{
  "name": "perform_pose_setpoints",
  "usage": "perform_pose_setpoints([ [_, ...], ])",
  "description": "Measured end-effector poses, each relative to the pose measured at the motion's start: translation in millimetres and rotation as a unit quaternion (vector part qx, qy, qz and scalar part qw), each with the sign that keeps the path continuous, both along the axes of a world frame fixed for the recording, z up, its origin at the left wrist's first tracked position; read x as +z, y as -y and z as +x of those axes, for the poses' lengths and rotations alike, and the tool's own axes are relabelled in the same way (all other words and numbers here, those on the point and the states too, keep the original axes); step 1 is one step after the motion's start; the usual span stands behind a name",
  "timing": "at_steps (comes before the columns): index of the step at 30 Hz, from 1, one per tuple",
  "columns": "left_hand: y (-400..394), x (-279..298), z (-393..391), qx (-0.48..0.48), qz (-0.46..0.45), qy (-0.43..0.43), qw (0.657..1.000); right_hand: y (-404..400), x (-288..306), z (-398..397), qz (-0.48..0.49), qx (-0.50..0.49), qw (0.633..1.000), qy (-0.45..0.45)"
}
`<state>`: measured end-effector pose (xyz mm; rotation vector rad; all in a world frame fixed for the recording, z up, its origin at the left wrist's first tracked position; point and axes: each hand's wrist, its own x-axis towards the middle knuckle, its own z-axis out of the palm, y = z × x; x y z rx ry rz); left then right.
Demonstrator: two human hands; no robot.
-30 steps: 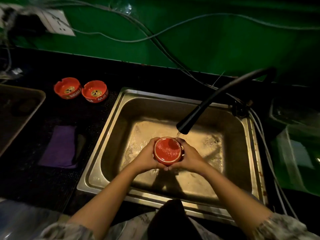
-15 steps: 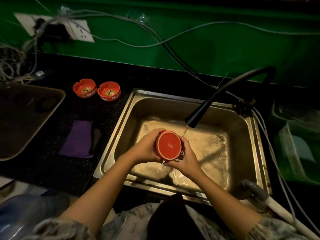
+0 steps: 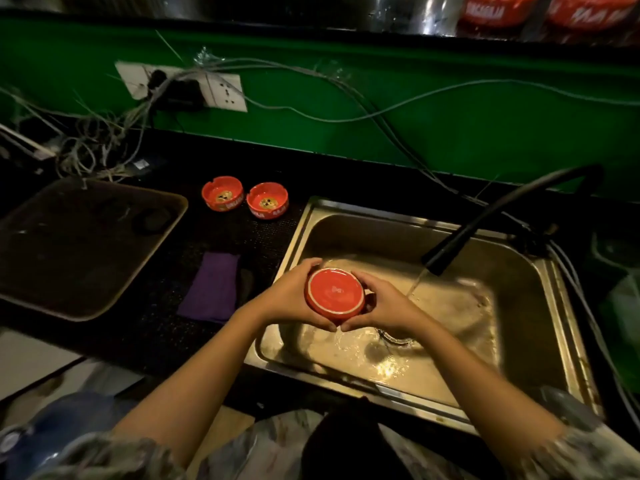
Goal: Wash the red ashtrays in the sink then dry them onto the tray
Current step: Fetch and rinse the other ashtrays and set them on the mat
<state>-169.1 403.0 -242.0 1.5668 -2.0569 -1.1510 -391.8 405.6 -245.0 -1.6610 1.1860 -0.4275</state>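
Observation:
Both hands hold one red ashtray (image 3: pixel 335 293) upside down over the left part of the steel sink (image 3: pixel 540 327), its base facing me. My left hand (image 3: pixel 291 296) grips its left side and my right hand (image 3: pixel 384 304) grips its right side. Water drips from it into the sink. The black faucet (image 3: pixel 460 237) runs a stream just right of my right hand, clear of the ashtray. Two more red ashtrays (image 3: pixel 222 193) (image 3: pixel 267 205) stand upright on the black counter left of the sink. A dark tray (image 3: pixel 69 247) lies at the far left.
A purple cloth (image 3: pixel 211 287) lies on the counter between tray and sink. Wall sockets (image 3: pixel 194 86) and loose cables hang along the green wall. More red ashtrays (image 3: pixel 498 8) sit on a shelf at the top right. A clear container (image 3: pixel 623 299) is right of the sink.
My hands carried the ashtray left, out from under the faucet stream. The view has swung left and up, showing more of the tray and the shelf.

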Motion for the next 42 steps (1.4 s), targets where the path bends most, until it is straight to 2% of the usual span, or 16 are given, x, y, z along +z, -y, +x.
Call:
perform_pose_setpoints([
  [2, 1.2, -4.6, 24.6, 0.032, 0.05, -0.049, 0.997, 13.0, 17.8, 18.8, 0.014, 0.023, 0.999, -0.037],
  [4, 0.4, -9.9, 49.2, 0.083, 0.121, -0.138, 0.979, 24.0, 28.6, 39.3, 0.027, 0.054, 0.997, -0.049],
  [8, 0.4, -13.9, 85.7, 0.199, 0.268, -0.31, 0.89, 35.8, 37.1, 93.8, -0.019, 0.12, 0.99, -0.066],
  [10, 1.3, -10.5, 108.3, 0.198, 0.336, -0.301, 0.87, 41.2, 34.2, 126.5, -0.067, 0.103, 0.987, -0.108],
  [13, 8.1, -7.3, 147.1, 0.19, 0.367, -0.229, 0.881, 52.2, 20.1, 172.9, -0.046, 0.043, 0.99, -0.13],
  [16, 29.4, -10.2, 181.5, 0.237, 0.277, -0.162, 0.917, 68.6, 4.5, 215.5, 0.046, -0.019, 0.995, -0.085],
  [19, 59.7, -24.2, 215.8, 0.303, 0.153, -0.118, 0.933, 90.0, -1.9, 256.5, 0.116, -0.089, 0.988, -0.04],
  [23, 96.4, -32.1, 247.5, 0.306, 0.003, 0.05, 0.951, 123.1, -8.6, 300.6, 0.136, -0.157, 0.978, -0.034],
  [27, 122.4, -42.5, 255.4, 0.321, 0.018, 0.081, 0.944, 145.1, -15.7, 330.0, 0.099, -0.158, 0.979, -0.078],
  [30, 129.2, -53.3, 252.0, 0.342, 0.027, 0.084, 0.936, 151.8, -30.0, 337.6, 0.084, -0.163, 0.981, -0.069],
  [33, 124.1, -64.2, 251.5, 0.337, -0.004, 0.064, 0.939, 147.7, -29.5, 335.4, 0.016, -0.158, 0.984, -0.077],
  [36, 111.0, -62.2, 244.6, 0.32, -0.049, 0.08, 0.943, 141.9, -29.1, 320.6, -0.028, -0.13, 0.986, -0.099],
  [39, 105.6, -47.4, 223.5, 0.251, -0.125, 0.069, 0.957, 135.6, -29.6, 288.9, -0.096, -0.079, 0.971, -0.205],
  [42, 114.7, -34.1, 192.2, 0.111, -0.161, 0.066, 0.979, 125.3, -14.3, 243.1, -0.202, -0.013, 0.912, -0.356],
])
